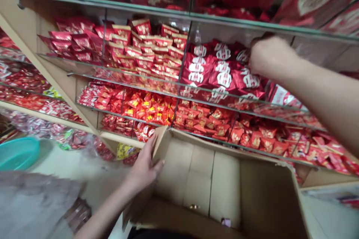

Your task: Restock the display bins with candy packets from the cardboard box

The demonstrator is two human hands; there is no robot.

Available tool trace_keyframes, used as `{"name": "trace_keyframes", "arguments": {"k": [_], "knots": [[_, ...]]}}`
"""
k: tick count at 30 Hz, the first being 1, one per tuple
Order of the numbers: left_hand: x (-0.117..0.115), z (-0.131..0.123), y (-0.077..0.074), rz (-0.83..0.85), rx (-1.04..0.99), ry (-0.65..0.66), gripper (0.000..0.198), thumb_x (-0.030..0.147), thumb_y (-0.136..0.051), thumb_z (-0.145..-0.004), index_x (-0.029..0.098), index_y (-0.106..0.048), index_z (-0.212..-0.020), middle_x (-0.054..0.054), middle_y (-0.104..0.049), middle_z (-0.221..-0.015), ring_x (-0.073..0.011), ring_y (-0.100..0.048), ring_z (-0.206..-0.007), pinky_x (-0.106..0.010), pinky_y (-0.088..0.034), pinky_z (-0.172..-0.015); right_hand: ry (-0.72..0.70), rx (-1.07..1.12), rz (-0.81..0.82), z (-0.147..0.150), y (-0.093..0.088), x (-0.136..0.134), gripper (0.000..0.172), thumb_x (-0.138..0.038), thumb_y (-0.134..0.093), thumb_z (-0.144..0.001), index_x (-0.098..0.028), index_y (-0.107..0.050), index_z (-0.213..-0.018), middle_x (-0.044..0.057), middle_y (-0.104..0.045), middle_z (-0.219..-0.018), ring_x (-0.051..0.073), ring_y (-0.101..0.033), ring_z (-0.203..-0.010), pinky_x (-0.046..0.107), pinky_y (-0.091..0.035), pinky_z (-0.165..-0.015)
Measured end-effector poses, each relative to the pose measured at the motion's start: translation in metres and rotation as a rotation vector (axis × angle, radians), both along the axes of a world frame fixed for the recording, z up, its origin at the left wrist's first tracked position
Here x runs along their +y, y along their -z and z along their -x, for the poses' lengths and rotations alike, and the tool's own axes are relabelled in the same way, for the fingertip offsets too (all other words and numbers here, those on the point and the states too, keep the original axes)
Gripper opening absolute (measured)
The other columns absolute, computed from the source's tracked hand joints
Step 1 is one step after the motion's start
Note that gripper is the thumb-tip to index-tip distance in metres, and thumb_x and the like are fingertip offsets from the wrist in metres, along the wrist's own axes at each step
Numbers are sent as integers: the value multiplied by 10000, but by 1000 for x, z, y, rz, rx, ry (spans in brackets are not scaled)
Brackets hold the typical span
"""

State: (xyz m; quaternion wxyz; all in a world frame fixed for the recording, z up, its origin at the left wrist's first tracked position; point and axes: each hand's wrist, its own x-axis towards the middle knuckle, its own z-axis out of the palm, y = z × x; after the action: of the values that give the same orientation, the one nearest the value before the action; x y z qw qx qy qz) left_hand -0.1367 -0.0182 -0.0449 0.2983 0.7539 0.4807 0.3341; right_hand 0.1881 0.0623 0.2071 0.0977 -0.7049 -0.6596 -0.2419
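Observation:
My left hand (144, 166) grips the left wall of an open cardboard box (249, 153), fingers along the rim and thumb on the inner side. A small gold item (194, 206) and a small pale purple item (226, 222) lie on the box floor. On the middle glass shelf, my right hand (269, 54) is closed, slightly blurred, beside dark red packets (223, 73) with white printed labels. A dark bit shows at its top edge, but the fingers hide whatever they hold.
Glass shelves (179, 13) with thin dividers hold several kinds of red packets. Gold-topped red packets (146, 50) fill the compartment to the left. Small red sweets (151, 108) lie lower down. A teal basin (19, 153) stands on the floor at the left.

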Motion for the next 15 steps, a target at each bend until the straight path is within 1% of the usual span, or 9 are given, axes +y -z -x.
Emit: {"name": "trace_keyframes", "arguments": {"k": [3, 5, 7, 9, 10, 11, 12, 13, 15], "knots": [[0, -4, -1, 178, -159, 97, 657, 227, -493, -779, 194, -168, -1349, -107, -295, -1391, -215, -281, -1276, -385, -236, -1047, -1, -127, -136, 9, 18, -55, 376, -260, -305, -865, -68, -523, -1104, 242, -494, -1103, 423, -471, -1060, 563, -424, -725], [0, -6, -4, 232, -219, 137, 656, 217, -492, -778, 193, -168, -1348, -102, -312, -1383, -210, -299, -1266, -375, -235, -1047, -32, -163, -212, 16, 40, -99, 394, -319, -271, -881, -148, -506, -1147, 216, -485, -1151, 391, -462, -1075, 541, -440, -743], [0, -8, -6, 257, -254, 154, 665, 216, -502, -771, 197, -175, -1349, -93, -321, -1379, -214, -308, -1260, -368, -240, -1046, -85, -105, -247, 20, 75, -141, 337, -339, -327, -871, -192, -552, -1074, 172, -563, -1046, 315, -502, -1021, 451, -452, -780], [0, -8, -6, 278, -271, 159, 661, 218, -507, -766, 197, -196, -1349, -86, -336, -1371, -223, -324, -1251, -368, -255, -1041, -217, 65, -156, 18, 122, -177, 240, -333, -411, -845, -199, -595, -924, 113, -615, -838, 235, -569, -818, 347, -476, -672], [0, -8, -5, 289, -274, 163, 660, 217, -508, -763, 197, -206, -1349, -84, -348, -1364, -229, -333, -1245, -371, -260, -1039, -328, 199, 3, 16, 150, -190, 210, -308, -424, -841, -194, -595, -884, 83, -616, -778, 195, -580, -726, 308, -474, -623], [0, -8, -4, 301, -274, 171, 662, 212, -510, -758, 196, -213, -1349, -82, -364, -1355, -233, -343, -1238, -375, -265, -1037, -389, 314, 246, 14, 178, -202, 208, -270, -407, -850, -184, -592, -889, 73, -628, -814, 173, -591, -725, 295, -472, -655], [-1, -9, -3, 309, -270, 183, 665, 203, -510, -752, 195, -218, -1350, -80, -379, -1345, -237, -352, -1232, -380, -267, -1036, -401, 396, 490, 12, 207, -210, 218, -238, -390, -852, -175, -595, -888, 76, -634, -863, 170, -600, -765, 295, -466, -697], [-1, -9, -3, 311, -265, 194, 667, 191, -508, -745, 194, -224, -1350, -76, -391, -1337, -239, -357, -1229, -382, -266, -1037, -361, 460, 676, 12, 235, -215, 223, -207, -383, -845, -170, -598, -889, 72, -634, -857, 166, -603, -747, 289, -460, -684], [-3, -12, -4, 304, -252, 211, 669, 165, -502, -730, 192, -242, -1346, -66, -398, -1333, -244, -359, -1226, -379, -271, -1035, -328, 539, 968, 18, 284, -219, 226, -147, -384, -820, -160, -602, -879, 60, -635, -817, 151, -600, -698, 263, -447, -652]]}}
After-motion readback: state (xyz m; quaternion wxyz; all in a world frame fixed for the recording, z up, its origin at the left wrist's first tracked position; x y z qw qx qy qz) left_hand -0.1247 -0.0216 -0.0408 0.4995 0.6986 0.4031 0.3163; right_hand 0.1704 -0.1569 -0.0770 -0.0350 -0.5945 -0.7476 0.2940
